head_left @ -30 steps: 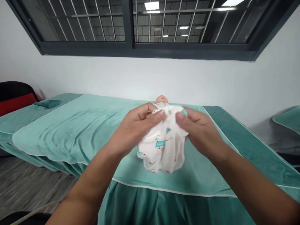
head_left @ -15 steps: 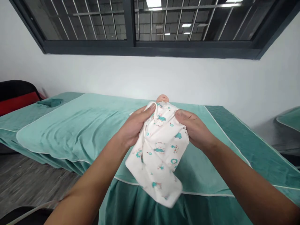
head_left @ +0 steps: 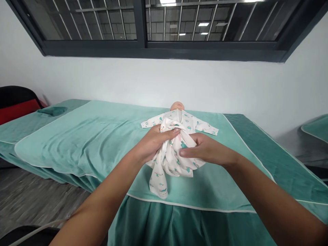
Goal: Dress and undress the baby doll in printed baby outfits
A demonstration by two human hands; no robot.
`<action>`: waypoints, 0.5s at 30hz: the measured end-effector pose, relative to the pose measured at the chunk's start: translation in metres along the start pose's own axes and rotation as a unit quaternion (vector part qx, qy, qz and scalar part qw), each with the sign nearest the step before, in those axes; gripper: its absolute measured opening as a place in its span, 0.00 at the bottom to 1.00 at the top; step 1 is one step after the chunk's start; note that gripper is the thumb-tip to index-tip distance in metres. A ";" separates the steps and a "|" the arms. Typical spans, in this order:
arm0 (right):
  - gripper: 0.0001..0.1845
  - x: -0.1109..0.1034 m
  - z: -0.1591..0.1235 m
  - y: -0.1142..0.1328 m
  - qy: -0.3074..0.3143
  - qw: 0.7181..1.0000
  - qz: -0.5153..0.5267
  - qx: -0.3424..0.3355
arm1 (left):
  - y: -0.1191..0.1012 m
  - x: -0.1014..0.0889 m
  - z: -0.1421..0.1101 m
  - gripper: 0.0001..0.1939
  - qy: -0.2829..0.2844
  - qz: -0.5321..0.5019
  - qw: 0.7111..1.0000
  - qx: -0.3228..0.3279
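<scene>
Bunched up between my hands is a pair of white baby pants (head_left: 174,160) with teal prints, one leg hanging down at the left. My left hand (head_left: 156,141) is closed on the waist part, thumb on top. On the other side my right hand (head_left: 205,148) grips the gathered cloth, its fingers partly hidden behind it. Just beyond lies a baby doll (head_left: 177,106) on its back, its head toward the wall. It wears a matching printed top (head_left: 188,121) with both sleeves spread outward. The doll's lower body is hidden behind the pants and my hands.
The doll lies on a bed with a light teal cover (head_left: 84,136) and a darker skirt (head_left: 174,225) at the front edge. A white wall (head_left: 115,80) with a barred window (head_left: 164,51) stands behind. A black and red chair (head_left: 19,106) is at the left.
The pants hung spread out between my hands and are now gathered into a bunch. My hands have come closer together and lower, and the doll's top and sleeves now show.
</scene>
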State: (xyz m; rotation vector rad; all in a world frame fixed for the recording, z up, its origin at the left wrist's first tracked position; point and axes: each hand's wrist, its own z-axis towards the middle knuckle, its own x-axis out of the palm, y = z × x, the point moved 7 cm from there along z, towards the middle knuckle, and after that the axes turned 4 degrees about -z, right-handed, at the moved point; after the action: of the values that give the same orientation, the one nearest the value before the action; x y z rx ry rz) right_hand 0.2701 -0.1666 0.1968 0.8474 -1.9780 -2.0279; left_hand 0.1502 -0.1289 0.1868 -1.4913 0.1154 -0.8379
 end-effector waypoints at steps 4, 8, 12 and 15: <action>0.17 -0.022 -0.001 0.007 -0.185 0.979 0.072 -0.048 | 0.011 0.009 -0.006 0.24 0.081 0.012 0.994 -0.071; 0.18 -0.030 -0.002 0.008 -0.240 0.956 0.154 -0.071 | 0.012 0.017 -0.018 0.23 0.175 0.103 0.967 -0.157; 0.21 -0.026 -0.004 0.009 -0.214 0.959 0.172 -0.070 | -0.013 0.006 -0.008 0.23 0.069 0.060 0.995 -0.031; 0.26 -0.011 -0.004 0.008 -0.109 0.986 0.118 -0.038 | -0.023 0.000 -0.002 0.21 -0.003 0.004 0.998 0.065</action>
State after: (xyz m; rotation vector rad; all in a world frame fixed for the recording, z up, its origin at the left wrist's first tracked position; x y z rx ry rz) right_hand 0.2798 -0.1653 0.2073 0.3687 -1.9819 -2.1141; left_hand 0.1391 -0.1272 0.2069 -1.3697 0.0614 -0.8188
